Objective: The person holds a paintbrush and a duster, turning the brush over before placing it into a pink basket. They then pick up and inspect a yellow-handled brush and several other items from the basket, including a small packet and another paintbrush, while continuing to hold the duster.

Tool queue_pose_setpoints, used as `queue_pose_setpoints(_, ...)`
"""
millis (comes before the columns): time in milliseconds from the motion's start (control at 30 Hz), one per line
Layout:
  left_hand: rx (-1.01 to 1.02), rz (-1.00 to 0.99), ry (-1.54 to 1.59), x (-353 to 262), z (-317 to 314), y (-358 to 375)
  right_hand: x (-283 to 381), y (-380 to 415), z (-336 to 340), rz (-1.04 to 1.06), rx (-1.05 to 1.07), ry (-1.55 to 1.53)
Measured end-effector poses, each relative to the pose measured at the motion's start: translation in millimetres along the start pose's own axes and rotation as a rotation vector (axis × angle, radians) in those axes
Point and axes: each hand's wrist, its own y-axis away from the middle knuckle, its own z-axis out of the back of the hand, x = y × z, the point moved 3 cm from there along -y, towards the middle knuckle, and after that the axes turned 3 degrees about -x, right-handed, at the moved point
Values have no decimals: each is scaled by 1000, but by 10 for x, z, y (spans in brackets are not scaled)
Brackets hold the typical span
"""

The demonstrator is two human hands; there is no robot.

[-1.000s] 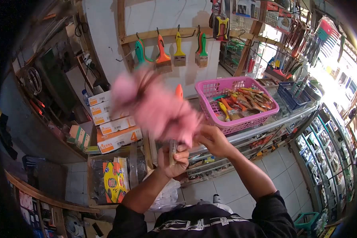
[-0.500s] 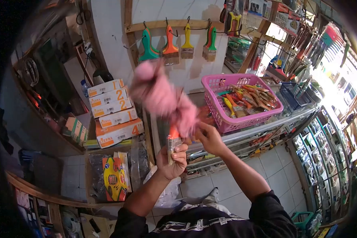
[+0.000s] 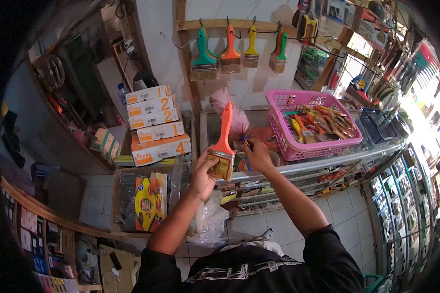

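Note:
My left hand is wrapped round the bristle end of a paintbrush, whose orange handle points up. Just to its right, my right hand grips the handle of a pink feather duster. The duster's fluffy head extends up and left, passing behind the orange handle. To the right of my right hand stands a pink plastic basket holding many wrapped paintbrushes. It rests on a glass-topped counter.
Orange-and-white boxes are stacked on the left. Several paintbrushes hang from hooks on a wooden rail above. A dark blue wire basket stands right of the pink one. Below lies a yellow-and-red package.
The duster has swung down and away from the brush in front of it, and its blur has gone. The left hand has raised the brush so its whole orange handle shows. The view has shifted.

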Motion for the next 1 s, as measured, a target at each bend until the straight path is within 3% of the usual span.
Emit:
queue_pose_setpoints(433,-77,-162,-349,-105,2,-78,-315,15,-348,-11,-88,133)
queue_pose_setpoints(667,-51,-127,-410,-108,108,-155,-247,-1,-234,-109,39,-93)
queue_pose_setpoints(767,-8,-164,-443,-155,90,-287,101,105,107,151,-57,111)
queue_pose_setpoints(800,25,-144,-438,-183,50,-319,258,118,219,110,-15,-98)
queue_pose_setpoints(1000,141,-163,-568,-432,-410,-493,1257,61,963,199,238,-363)
